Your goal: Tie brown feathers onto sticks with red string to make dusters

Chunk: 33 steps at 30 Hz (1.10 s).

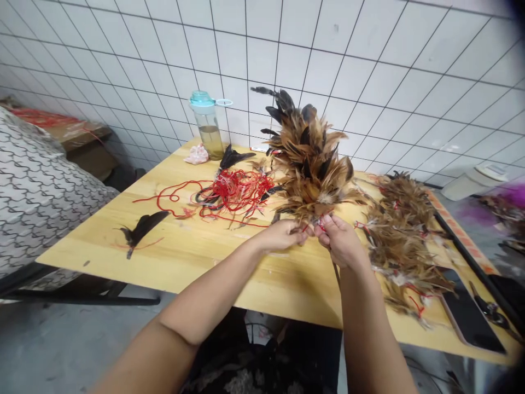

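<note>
A big bunch of brown and black feathers stands up over the wooden table. My left hand is closed on the base of the bunch. My right hand pinches the same base from the right, with a bit of red thread between its fingers. A thin stick runs down from the bunch below my right hand. A tangle of red thread lies to the left of the bunch.
Small tied bundles of brown feathers lie in a heap on the right. A loose black feather lies near the left edge. A water bottle stands at the back. A phone and scissors are at the right corner.
</note>
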Motion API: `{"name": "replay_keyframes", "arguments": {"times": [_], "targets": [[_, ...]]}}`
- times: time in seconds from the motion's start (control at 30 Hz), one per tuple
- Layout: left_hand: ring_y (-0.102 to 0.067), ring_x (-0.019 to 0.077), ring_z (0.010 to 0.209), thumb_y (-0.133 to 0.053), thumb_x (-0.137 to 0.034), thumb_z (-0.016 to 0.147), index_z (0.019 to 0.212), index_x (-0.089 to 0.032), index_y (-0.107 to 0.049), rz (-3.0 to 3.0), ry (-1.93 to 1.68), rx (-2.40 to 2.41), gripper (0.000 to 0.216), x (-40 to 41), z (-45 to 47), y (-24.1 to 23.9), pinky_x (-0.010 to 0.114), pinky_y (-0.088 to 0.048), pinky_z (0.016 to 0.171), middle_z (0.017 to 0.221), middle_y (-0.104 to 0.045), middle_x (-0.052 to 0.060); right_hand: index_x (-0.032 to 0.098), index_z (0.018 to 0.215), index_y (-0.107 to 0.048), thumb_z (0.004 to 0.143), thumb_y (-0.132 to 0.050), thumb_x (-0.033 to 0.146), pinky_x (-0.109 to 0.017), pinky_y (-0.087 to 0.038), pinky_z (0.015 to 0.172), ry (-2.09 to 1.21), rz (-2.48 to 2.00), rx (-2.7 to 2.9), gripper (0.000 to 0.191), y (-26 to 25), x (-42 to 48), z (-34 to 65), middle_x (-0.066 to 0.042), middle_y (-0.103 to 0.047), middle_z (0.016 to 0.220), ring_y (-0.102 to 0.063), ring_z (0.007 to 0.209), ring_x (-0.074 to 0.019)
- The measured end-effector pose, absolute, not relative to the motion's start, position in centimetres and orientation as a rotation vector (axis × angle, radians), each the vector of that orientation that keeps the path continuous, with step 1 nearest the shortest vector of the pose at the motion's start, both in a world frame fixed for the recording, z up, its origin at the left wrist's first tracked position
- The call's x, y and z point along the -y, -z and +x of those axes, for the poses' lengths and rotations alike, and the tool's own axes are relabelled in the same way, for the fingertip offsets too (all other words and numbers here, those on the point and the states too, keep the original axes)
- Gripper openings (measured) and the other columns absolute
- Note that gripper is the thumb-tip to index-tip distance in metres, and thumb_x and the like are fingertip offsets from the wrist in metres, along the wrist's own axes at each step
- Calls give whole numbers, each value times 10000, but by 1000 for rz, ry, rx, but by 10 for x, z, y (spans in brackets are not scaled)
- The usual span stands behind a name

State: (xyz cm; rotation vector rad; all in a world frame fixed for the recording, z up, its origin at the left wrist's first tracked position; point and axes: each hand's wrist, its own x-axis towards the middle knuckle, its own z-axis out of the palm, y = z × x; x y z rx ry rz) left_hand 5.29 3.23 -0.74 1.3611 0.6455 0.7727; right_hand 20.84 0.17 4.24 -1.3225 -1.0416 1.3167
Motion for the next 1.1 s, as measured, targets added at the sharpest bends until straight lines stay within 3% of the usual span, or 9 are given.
{"name": "replay_keyframes", "arguments": {"times": [0.1, 0.2, 0.37, 0.5, 0.67, 0.9, 1.1], "targets": [[-549, 135, 712, -650, -351, 770, 793, -152, -721, 1490, -841, -717, 212, -34, 46, -1, 232, -403, 714, 777, -665, 48, 195, 662, -506, 583, -681, 619, -210, -303, 448, -1136, -1385, 1070, 465, -39, -4, 220, 28, -519, 549, -405, 477, -72], [-572, 152, 759, -582, -370, 827, 827, -159, -720, 1592, -900, -703, 253, -36, 34, -10, 237, -407, 728, 838, -684, 63, 199, 631, -511, 690, -580, 604, -232, -337, 486, -919, -1501, 1186, 415, -31, -5, 233, 12, -523, 550, -423, 496, -96], [-609, 167, 797, -481, -299, 890, 872, -181, -707, 2054, -759, -656, 255, -25, 33, -10, 251, -413, 754, 862, -693, 69, 192, 621, -578, 847, -406, 393, -260, -329, 528, -439, -1877, 1519, 347, -21, -6, 243, -12, -540, 530, -436, 497, -133], [-588, 187, 830, -393, -234, 918, 889, -178, -686, 2488, -691, -639, 300, -3, 49, -3, 289, -396, 796, 866, -672, 89, 174, 848, -686, 874, -378, 291, -281, -367, 599, -239, -2075, 1609, 331, -20, -11, 239, -70, -650, 659, -544, 613, -190], [-517, 206, 790, -390, -194, 897, 828, -151, -652, 2826, -732, -768, 275, 3, 49, -30, 335, -349, 743, 792, -619, 102, 193, 1075, -665, 898, -374, 221, -295, -372, 655, -101, -2217, 1815, 342, -14, -10, 225, -126, -703, 884, -624, 771, -226], [-523, 183, 812, -417, -235, 887, 815, -159, -665, 2929, -697, -903, 269, -22, -4, -104, 356, -346, 821, 769, -579, 58, 212, 1045, -627, 853, -376, 76, -285, -325, 590, 130, -2127, 2361, 344, -27, 21, 218, -97, -659, 897, -620, 728, -204], [-572, 220, 943, -473, -235, 848, 776, -117, -689, 2510, -906, -957, 257, -67, -16, -139, 379, -347, 863, 761, -531, 21, 221, 943, -635, 871, -406, 100, -293, -219, 532, 186, -1801, 2648, 269, -42, 46, 218, -58, -625, 771, -568, 662, -172]]}}
